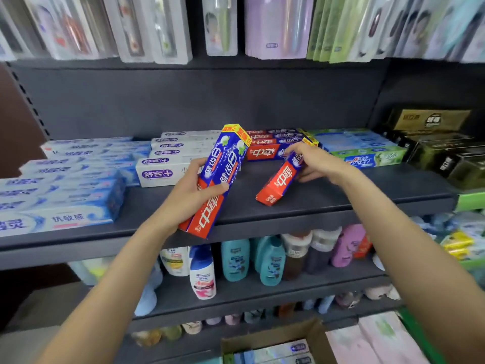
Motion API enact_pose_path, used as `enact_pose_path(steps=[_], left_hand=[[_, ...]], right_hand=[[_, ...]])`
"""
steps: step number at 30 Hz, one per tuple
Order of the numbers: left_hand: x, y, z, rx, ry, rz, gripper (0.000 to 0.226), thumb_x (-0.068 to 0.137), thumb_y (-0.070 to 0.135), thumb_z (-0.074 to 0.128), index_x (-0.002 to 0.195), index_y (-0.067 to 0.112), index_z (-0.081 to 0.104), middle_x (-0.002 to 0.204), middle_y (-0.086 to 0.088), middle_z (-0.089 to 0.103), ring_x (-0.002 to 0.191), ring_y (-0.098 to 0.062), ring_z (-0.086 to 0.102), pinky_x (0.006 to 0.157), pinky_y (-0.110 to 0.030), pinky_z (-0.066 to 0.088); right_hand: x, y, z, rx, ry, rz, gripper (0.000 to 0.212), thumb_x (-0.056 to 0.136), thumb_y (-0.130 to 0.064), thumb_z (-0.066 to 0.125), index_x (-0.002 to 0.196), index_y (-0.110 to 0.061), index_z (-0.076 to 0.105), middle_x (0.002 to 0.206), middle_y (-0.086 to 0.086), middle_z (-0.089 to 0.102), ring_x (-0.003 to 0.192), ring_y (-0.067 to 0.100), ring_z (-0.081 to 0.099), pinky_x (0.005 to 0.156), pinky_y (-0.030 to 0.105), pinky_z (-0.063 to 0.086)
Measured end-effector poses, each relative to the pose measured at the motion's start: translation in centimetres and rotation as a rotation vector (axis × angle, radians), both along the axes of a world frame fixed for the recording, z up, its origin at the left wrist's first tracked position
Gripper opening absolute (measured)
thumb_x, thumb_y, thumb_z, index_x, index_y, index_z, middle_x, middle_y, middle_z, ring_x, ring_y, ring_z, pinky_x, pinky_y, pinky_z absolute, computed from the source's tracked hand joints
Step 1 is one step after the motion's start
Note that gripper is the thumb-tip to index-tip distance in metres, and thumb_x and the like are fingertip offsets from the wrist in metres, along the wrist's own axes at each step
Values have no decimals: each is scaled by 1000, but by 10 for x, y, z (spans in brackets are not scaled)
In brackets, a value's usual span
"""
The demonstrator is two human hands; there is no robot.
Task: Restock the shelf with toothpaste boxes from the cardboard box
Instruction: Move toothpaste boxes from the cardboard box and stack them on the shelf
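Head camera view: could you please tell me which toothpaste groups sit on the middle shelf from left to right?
Blue-and-white boxes → white boxes with purple logos → red-and-blue boxes stacked at the back → green-and-blue boxes → dark black-and-gold boxes.

left hand (195, 189) gripping, right hand (313, 164) curled

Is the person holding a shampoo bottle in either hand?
No, the left hand and the right hand each grip red and blue toothpaste boxes; the shampoo bottles stand one shelf down.
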State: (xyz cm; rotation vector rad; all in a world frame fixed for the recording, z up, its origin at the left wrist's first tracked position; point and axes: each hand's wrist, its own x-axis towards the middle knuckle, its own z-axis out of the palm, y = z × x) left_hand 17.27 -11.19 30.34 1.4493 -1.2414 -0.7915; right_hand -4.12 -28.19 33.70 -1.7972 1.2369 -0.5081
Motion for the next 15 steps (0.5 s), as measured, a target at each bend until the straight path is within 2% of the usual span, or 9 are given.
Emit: enact_pose_path(steps=[2, 4, 6, 9, 12, 15], left_hand=[[-2, -4, -1, 10, 24, 13, 62, 74, 36, 74, 126, 30, 40, 111, -3, 68, 93, -19, 68, 78, -33, 53], [-6, -6, -2, 11, 80, 33, 61, 77, 33, 74, 128, 29, 39, 112, -5, 68, 93, -21, 68, 74, -31, 52], [-10, -7, -2, 9, 105, 63, 57, 81, 30, 70, 128, 28, 39, 113, -5, 67, 92, -22, 68, 72, -30, 52], [-11, -7, 0, 7, 97, 99, 53, 81, 31, 67, 126, 29, 39, 111, -4, 66, 87, -18, 67, 69, -29, 50], [-10, -7, 2, 29, 91, 123, 56, 80, 33, 67, 128, 30, 37, 112, -5, 66, 89, -21, 67, 69, -30, 51], [-8, -4, 2, 38, 88, 155, 55, 81, 33, 67, 127, 31, 38, 111, -5, 67, 86, -20, 68, 67, -29, 51]], right_hand=[[-10, -8, 3, -31, 185, 157, 34, 94, -18, 36, 125, -27, 45, 108, 9, 64, 90, 23, 68, 81, 33, 55], [-17, -16, 3, -117, 324, 297, 39, 89, -10, 52, 122, -28, 43, 99, 13, 69, 81, 22, 71, 69, 29, 56], [-20, -25, 4, -147, 386, 350, 50, 83, -14, 69, 121, -28, 41, 83, 13, 73, 67, 20, 71, 57, 26, 54], [-20, -34, 12, -149, 357, 311, 59, 82, -28, 71, 129, -23, 36, 66, 9, 71, 51, 16, 68, 48, 23, 52], [-15, -49, 20, -207, 357, 226, 67, 83, -30, 71, 136, -15, 34, 73, 13, 71, 48, 14, 66, 46, 21, 51], [-2, -64, 17, -232, 377, 159, 63, 85, -29, 69, 135, -13, 35, 70, 11, 70, 48, 14, 66, 50, 25, 52]])
